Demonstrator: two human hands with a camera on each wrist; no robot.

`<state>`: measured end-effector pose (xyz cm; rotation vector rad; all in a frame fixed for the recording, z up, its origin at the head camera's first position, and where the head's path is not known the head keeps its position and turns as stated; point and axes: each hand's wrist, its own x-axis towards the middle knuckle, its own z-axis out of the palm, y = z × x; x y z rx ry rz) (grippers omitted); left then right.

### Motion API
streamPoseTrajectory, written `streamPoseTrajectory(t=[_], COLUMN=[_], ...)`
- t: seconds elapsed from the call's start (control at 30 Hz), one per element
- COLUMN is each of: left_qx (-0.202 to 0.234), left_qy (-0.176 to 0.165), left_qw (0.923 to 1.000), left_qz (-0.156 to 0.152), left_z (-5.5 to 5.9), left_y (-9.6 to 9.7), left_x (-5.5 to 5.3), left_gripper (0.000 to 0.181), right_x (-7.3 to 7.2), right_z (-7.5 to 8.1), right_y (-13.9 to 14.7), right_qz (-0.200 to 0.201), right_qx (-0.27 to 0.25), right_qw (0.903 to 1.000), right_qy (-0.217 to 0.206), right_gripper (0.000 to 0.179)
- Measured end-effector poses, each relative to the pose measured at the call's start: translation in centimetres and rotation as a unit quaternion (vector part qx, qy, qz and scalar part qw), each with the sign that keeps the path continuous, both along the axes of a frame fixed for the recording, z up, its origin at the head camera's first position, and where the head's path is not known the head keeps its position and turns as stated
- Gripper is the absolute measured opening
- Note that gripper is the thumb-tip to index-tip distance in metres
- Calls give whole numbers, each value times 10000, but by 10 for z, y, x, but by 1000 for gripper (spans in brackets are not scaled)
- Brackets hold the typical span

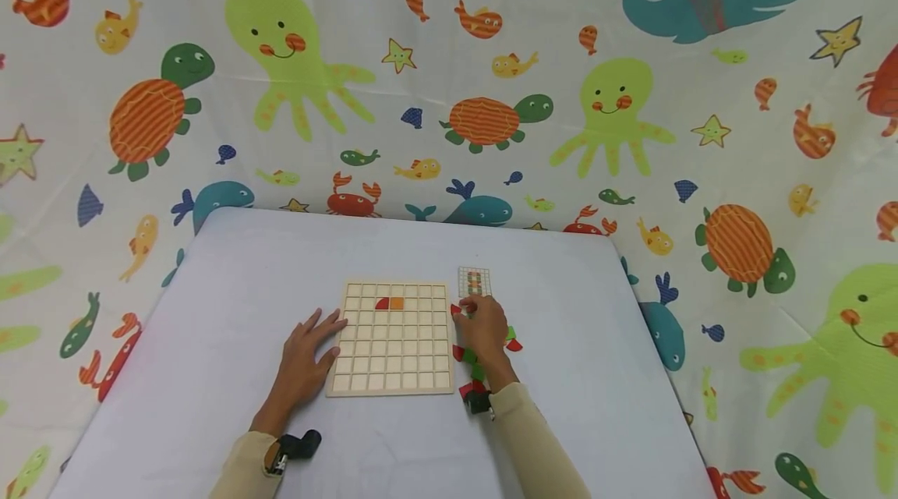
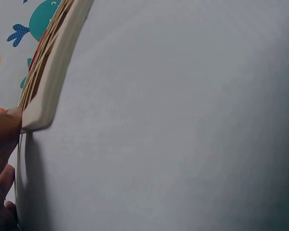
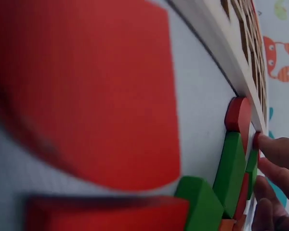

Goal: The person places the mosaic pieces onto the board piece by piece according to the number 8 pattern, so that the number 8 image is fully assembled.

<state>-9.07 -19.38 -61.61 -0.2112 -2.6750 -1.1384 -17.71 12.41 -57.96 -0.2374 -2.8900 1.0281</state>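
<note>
A square wooden grid board (image 1: 390, 392) lies flat on the table. In its upper part, a red quarter-round piece (image 1: 382, 304) sits beside an orange square piece (image 1: 397, 303). My left hand (image 1: 303, 359) rests at the board's left side, fingers spread; in the left wrist view the thumb (image 2: 5, 127) touches the board's edge. To the right of the board, my right hand (image 1: 484, 327) pinches a red piece (image 1: 456, 309) between thumb and index finger. The palm partly covers loose pieces, among them green ones (image 3: 229, 168) and a red rounded one (image 3: 238, 115).
A small pattern card (image 1: 474, 281) with a printed grid lies beyond my right hand. More red pieces (image 1: 515, 345) are scattered to the right of the board and near the right wrist. A sea-animal cloth (image 1: 435, 78) hangs behind the white table (image 1: 582, 343).
</note>
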Motion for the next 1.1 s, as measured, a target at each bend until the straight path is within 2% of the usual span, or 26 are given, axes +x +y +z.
streamPoseTrajectory(t=[0.13, 0.23, 0.37, 0.53, 0.73, 0.9, 1.1], left_qx=[2, 15, 47, 63, 94, 65, 47], left_qy=[-30, -57, -139, -122, -135, -156, -75], left_qw=[10000, 10000, 9999, 9999, 9999, 9999, 9999], left_qz=[2, 16, 27, 25, 21, 30, 54], left_z=[-1, -1, 0, 0, -1, -2, 0], left_y=[0, 0, 0, 0, 1, 2, 2], left_x=[0, 0, 1, 1, 0, -1, -1], left_gripper=[52, 52, 53, 53, 53, 53, 53], right_x=[-2, -3, -4, -3, -8, -12, -14], right_z=[-1, -2, -3, 0, -1, -1, 2], right_y=[1, 0, -5, -22, -47, -61, -65], right_qz=[115, 251, 426, 885, 1478, 1671, 1669], right_qx=[52, -17, -322, -634, -94, 291, 171], right_qw=[9999, 9997, 9980, 9906, 9827, 9811, 9843], right_qy=[-110, -21, 338, 824, 1116, 934, 556], right_gripper=[16, 16, 14, 11, 10, 6, 12])
